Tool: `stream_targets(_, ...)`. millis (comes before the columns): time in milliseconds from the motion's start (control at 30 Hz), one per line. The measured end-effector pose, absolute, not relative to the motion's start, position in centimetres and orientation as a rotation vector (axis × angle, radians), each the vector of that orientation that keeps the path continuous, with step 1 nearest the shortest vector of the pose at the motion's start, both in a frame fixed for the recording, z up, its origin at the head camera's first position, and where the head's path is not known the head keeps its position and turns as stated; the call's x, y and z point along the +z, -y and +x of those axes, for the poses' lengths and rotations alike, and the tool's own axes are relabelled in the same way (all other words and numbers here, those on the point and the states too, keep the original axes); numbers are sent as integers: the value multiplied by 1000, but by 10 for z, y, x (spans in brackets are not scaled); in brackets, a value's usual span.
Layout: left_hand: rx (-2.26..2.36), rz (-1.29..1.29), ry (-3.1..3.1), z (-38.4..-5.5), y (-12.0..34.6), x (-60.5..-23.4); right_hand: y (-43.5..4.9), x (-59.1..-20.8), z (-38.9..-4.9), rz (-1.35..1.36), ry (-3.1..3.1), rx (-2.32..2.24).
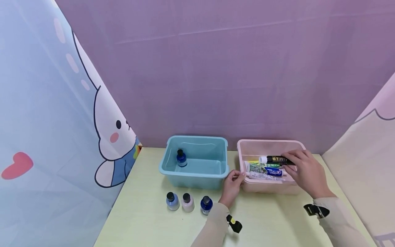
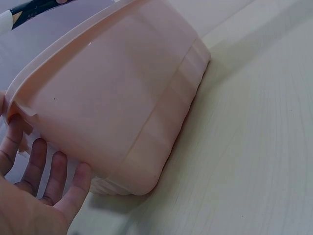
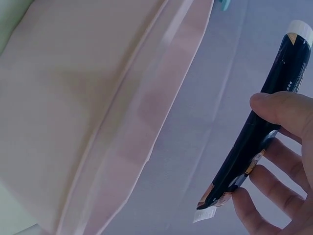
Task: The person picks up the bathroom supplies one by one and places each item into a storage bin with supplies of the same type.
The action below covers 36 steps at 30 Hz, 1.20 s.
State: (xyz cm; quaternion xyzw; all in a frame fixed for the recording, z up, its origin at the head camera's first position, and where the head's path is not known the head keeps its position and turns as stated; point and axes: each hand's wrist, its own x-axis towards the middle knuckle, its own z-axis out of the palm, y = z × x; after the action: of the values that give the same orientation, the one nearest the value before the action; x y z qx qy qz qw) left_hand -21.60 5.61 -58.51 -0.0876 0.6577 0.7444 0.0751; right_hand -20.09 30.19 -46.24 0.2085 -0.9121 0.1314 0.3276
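My right hand (image 1: 308, 173) holds a black toothpaste tube (image 1: 276, 160) with a white cap above the pink bin (image 1: 270, 187). In the right wrist view, thumb and fingers pinch the black tube (image 3: 249, 132) along its middle. At the bin's near left corner, my left hand (image 1: 232, 187) grips the rim; the left wrist view has its fingers (image 2: 57, 171) under the edge of the pink bin (image 2: 107, 93). Inside that bin lie several tubes, among them a blue one (image 1: 274, 171) and a white one (image 1: 262, 176).
Left of the pink bin stands a teal bin (image 1: 194, 175) with a dark blue bottle (image 1: 181, 159) inside. In front of it stand a light blue bottle (image 1: 172, 202), a pale pink bottle (image 1: 188, 203) and another dark blue bottle (image 1: 206, 206). Purple cloth (image 1: 216, 75) hangs behind the table (image 1: 139, 212).
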Motion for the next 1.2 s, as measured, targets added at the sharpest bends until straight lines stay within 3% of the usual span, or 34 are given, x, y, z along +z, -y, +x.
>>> stream_targets(1200,2245,-241,-1955,-215,-55,-585,-309,-463,-244,580,2603,310)
